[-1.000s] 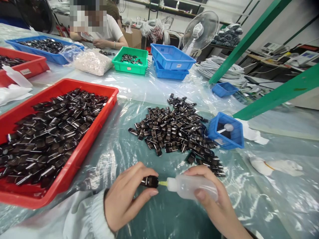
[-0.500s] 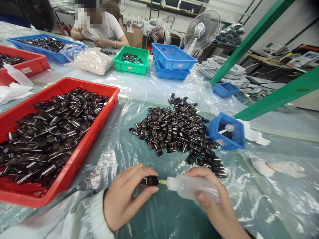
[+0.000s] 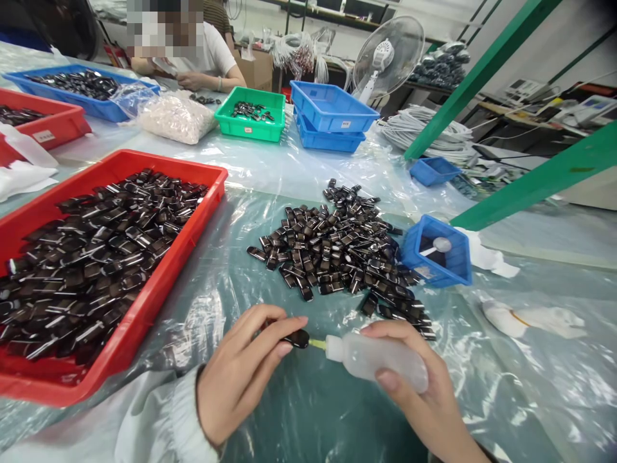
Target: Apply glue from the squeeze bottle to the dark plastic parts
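Between the thumb and fingers of my left hand [image 3: 248,370] is a small glossy black plastic piece [image 3: 297,338], its rounded end sticking out to the right. My right hand [image 3: 424,373] is wrapped round a translucent squeeze bottle [image 3: 376,355], lying nearly level with its thin yellowish nozzle tip [image 3: 317,344] pointing left. That tip is at the end of the black piece; I cannot tell whether they touch. Beyond both hands lies a loose pile of similar black pieces [image 3: 332,247] on the plastic-covered table [image 3: 231,257].
A big red tray [image 3: 193,238] full of black pieces stands on the left. Right of the pile are a small blue bin [image 3: 431,270] and a white glove [image 3: 540,318]. Farther back are a green tray [image 3: 250,130], stacked blue trays [image 3: 332,116], a fan [image 3: 385,54] and a co-worker [image 3: 212,54].
The black piece has turned in my left fingers, and the fingers have shifted over it. The bottle stays at its end, slightly more tilted. The whole view has shifted a little.
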A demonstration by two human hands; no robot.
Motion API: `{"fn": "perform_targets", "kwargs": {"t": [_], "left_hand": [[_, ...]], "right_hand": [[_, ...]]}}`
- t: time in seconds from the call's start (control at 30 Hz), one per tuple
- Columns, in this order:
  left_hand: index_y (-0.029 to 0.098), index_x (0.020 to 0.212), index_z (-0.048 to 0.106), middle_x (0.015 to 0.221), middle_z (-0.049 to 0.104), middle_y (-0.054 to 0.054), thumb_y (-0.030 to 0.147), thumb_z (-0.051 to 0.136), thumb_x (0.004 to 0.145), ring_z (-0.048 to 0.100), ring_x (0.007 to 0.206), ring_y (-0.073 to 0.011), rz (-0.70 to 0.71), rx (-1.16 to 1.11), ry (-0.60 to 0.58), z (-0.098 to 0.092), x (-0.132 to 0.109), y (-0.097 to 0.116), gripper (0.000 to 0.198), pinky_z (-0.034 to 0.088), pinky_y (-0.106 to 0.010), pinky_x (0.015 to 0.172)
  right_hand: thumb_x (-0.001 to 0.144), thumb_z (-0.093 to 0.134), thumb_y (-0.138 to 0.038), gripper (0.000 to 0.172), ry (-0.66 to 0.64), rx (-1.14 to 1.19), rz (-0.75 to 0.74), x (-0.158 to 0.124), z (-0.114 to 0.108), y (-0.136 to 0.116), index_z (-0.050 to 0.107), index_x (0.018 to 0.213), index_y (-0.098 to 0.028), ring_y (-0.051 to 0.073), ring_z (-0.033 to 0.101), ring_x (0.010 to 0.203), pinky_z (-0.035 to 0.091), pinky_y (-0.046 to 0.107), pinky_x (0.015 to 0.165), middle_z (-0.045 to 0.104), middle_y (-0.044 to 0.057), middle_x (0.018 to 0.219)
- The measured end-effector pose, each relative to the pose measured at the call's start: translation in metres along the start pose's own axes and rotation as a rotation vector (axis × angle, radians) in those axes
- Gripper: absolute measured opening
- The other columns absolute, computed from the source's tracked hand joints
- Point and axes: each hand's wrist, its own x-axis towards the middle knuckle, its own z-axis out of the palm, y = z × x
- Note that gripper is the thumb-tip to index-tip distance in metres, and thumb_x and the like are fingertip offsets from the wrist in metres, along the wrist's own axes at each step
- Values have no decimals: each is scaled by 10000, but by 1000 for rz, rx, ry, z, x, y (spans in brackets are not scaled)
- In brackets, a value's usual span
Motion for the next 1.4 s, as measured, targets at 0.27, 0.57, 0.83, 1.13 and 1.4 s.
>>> {"fn": "perform_targets", "kwargs": {"t": [0.27,0.57,0.83,1.13,1.4], "left_hand": [[222,1241,491,1087,514,-46,211,385,980,491,995,-150,37,14,24,0,-1,0,282,385,-247,856],[212,1208,510,1062,530,-41,214,413,973,497,975,-147,55,7,42,-1,-1,0,254,388,-244,844],[199,1198,516,1046,542,-44,205,434,965,503,960,-146,64,13,50,0,-2,0,247,398,-251,838],[224,1199,511,1028,546,-62,192,417,966,518,938,-179,54,33,34,-1,-2,0,253,421,-302,822],[227,1207,512,1054,577,-54,194,426,963,534,965,-176,19,18,59,-2,-1,-2,261,419,-291,834]], "right_hand": [[873,502,-540,278,2,-26,-37,3,-5,-2,607,968,-300,118,613,609,485,150,496,644,-7,811],[887,494,-522,259,10,-43,-34,2,-4,-2,604,982,-308,117,637,643,502,141,521,651,-9,836],[886,508,-508,248,22,-41,-43,3,-3,-3,605,972,-297,118,638,633,499,145,511,650,-6,835],[867,524,-521,246,-75,113,94,4,-6,-2,610,970,-315,134,578,532,444,181,427,636,-6,751],[855,550,-511,241,-63,191,184,4,-5,1,620,957,-304,125,573,549,452,181,453,631,-15,756]]}}
